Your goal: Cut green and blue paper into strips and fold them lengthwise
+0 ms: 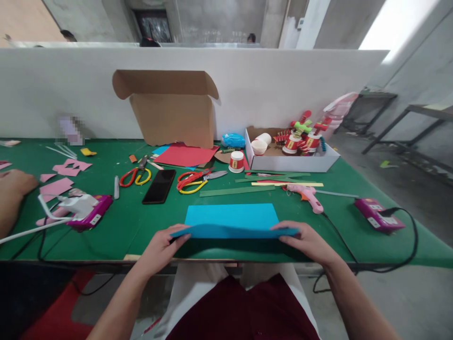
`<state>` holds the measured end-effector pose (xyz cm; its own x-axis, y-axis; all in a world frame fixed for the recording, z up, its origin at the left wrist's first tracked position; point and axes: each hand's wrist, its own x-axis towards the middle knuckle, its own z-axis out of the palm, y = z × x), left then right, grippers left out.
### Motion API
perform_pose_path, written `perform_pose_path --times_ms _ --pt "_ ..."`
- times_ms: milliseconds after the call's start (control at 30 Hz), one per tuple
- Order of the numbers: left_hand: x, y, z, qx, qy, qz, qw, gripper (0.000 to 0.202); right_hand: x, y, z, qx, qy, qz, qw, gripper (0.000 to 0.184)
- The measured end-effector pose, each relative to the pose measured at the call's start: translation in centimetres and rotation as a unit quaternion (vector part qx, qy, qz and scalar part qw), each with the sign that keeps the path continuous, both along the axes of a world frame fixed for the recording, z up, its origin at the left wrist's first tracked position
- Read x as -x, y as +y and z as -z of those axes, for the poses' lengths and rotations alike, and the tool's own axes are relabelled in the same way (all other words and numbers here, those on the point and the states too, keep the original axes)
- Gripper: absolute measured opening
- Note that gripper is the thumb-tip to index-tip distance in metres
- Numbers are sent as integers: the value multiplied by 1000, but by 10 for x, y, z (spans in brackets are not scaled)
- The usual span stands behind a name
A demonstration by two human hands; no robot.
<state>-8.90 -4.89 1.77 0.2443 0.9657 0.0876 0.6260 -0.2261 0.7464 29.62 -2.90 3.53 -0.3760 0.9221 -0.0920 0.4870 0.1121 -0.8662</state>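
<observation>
A sheet of blue paper (231,215) lies near the front edge of the green table, its near part bent up and raised toward me. My left hand (164,248) pinches the left end of that raised edge, thumb in front. At the other end, my right hand (307,241) grips the edge between thumb and fingers. Just beyond the paper lie red-and-yellow scissors (193,182) and green paper strips (237,191). To the right of the sheet rests a pink glue gun (307,196) with its cord running off the front.
A black phone (159,186), a second pair of scissors (136,174) and a paper cup (236,161) stand behind. Farther back are a cardboard box (173,118) and a white tray box (293,164). Purple power strips (378,215) lie at both sides. Another person's hand (16,184) is at far left.
</observation>
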Motion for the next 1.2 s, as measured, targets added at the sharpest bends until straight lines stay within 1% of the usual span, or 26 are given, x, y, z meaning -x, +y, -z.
perform_pose_path --times_ms 67,133,200,267,367,467,567,667,800,867,1000,1200 --pt "-4 2 1 31 5 -72 997 40 5 2 0 -12 -9 22 1000 39" --pt "-8 4 1 43 3 -121 992 40 11 6 1 -37 -25 63 997 41" --pt "-12 5 1 30 -7 -167 985 38 17 12 3 -75 -39 112 990 42" --pt "-18 7 2 10 -4 -205 979 38 25 18 6 -112 -56 146 981 43" --pt "-25 10 4 -15 52 -235 970 39 35 24 13 -161 -116 189 962 45" --pt "-29 13 5 -70 131 -239 960 45 44 23 22 -220 -197 228 928 50" --pt "-30 15 6 -128 233 -208 941 45 48 18 28 -283 -259 222 896 50" --pt "-30 15 4 -132 325 -170 921 42 47 16 28 -327 -317 185 871 48" --pt "-31 14 2 -112 377 -140 909 41 46 16 25 -358 -377 158 839 48" --pt "-32 14 1 -107 386 -135 906 42 46 16 25 -363 -390 162 831 48" --pt "-34 15 1 -97 403 -137 899 42 47 16 24 -358 -409 164 823 47" --pt "-39 14 -2 -93 410 -155 894 41 44 16 23 -368 -406 165 820 48"
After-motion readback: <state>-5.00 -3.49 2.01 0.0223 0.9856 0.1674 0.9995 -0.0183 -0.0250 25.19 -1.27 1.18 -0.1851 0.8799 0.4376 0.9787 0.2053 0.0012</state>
